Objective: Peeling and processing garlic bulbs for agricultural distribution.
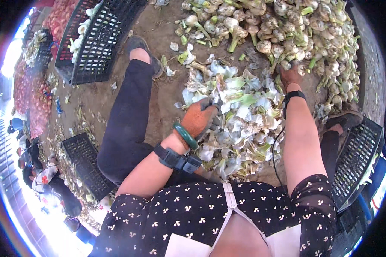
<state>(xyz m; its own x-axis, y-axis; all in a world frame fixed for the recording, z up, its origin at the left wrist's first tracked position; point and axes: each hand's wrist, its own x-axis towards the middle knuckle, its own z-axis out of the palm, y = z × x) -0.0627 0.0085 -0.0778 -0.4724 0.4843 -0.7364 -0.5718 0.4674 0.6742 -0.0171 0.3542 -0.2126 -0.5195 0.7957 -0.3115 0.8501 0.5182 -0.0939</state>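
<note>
My left hand (200,118), in an orange glove with dark grey fingers, is curled closed above a heap of papery garlic skins and leaf trimmings (248,124). A small pale tip shows by its fingers, but I cannot make out what they hold. My right hand (291,76), gloved too, reaches to the near edge of a large pile of garlic bulbs with cut stems (330,38). Right beside its fingers lies a garlic bulb (301,69). Those fingers are mostly hidden among the bulbs, so their grip does not show.
A black plastic crate (101,47) holding white garlic stands at upper left. Another black crate (88,165) lies at left, a third (358,162) at right. Red mesh sacks (32,98) and a seated person (51,184) are at far left. My legs flank the skins.
</note>
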